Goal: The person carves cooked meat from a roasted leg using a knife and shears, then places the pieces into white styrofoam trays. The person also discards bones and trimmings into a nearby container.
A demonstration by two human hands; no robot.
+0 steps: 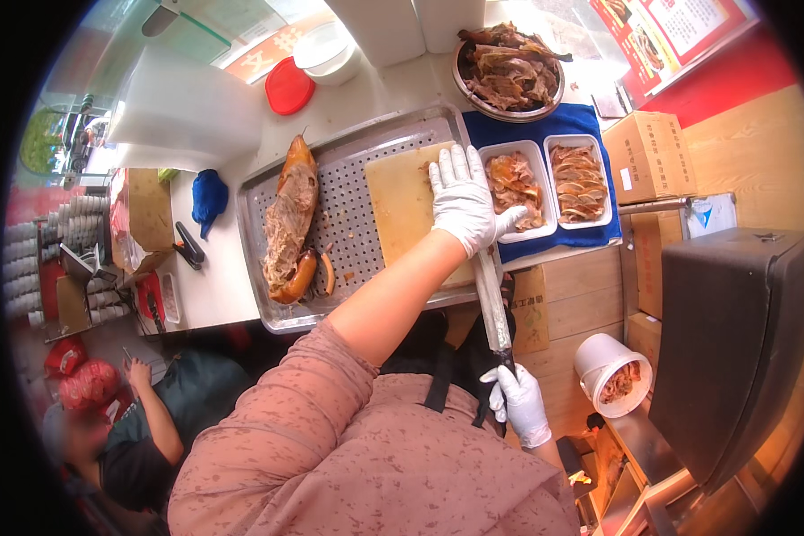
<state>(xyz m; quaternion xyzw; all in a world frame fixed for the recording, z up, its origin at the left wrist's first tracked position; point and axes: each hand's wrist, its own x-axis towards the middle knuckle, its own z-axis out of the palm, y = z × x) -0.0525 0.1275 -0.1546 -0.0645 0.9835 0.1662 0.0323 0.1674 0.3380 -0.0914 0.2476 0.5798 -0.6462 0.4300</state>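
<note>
My left hand (465, 201), in a white glove, lies palm down over the right edge of a yellowish cutting board (398, 208), fingers stretched out and thumb apart. Whatever lies under the palm is hidden. In my gloved right hand (522, 405) is the dark handle of a long knife (492, 301). Its greasy blade points away from me, and its far end disappears beneath my left hand. The board rests in a perforated metal tray (348, 167). On the tray's left side lies a partly carved roast bird (291, 221), its skin brown.
Two white trays of sliced meat (516, 177) (578, 181) sit on a blue towel (569, 246). Behind them stands a metal bowl of bones (509, 77). A stapler (189, 244) lies left. Below right are a white bucket (606, 362) and a black case (723, 335). Another person (167, 415) is lower left.
</note>
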